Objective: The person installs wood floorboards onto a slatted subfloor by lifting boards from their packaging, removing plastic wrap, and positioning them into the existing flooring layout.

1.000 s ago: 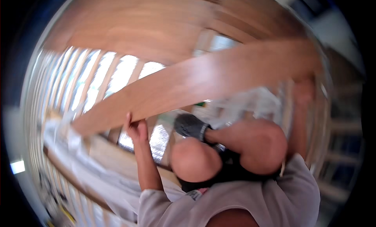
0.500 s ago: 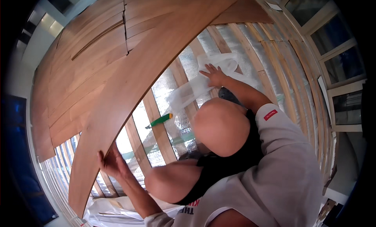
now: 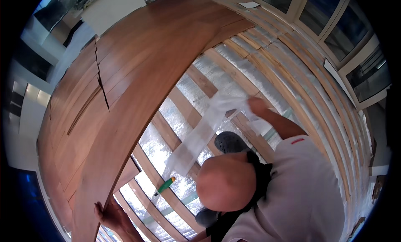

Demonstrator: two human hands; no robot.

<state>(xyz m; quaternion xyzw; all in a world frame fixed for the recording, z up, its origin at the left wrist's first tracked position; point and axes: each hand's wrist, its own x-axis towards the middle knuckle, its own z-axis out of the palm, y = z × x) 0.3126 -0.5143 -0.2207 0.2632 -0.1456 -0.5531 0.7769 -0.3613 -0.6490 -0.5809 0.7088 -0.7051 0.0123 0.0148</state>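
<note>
A long brown floorboard [image 3: 138, 112] slants from the lower left to the top, partly over the laid boards. Near its lower end my left hand [image 3: 112, 216] grips the right edge, thumb on top and fingers underneath. My right hand [image 3: 257, 106] is closed on a thin, whitish translucent foam sheet [image 3: 194, 142], bunched at that end; the rest trails across the wooden battens. Between my hands, a green cutter knife [image 3: 164, 187] with a yellow end lies on a batten [image 3: 177, 206].
Laid brown flooring [image 3: 121, 62] fills the far left, with a narrow wood strip [image 3: 83, 110] lying on it. Silvery foil [image 3: 188, 213] shows between battens. My knee [image 3: 225, 181] and dark shoe [image 3: 230, 142] are close by. Glazed doors [image 3: 317, 12] stand at the far right.
My right hand, spread flat on the foam sheet before, has closed on it and drawn its end to the right. My left hand still holds the floorboard. The whole view has shifted.
</note>
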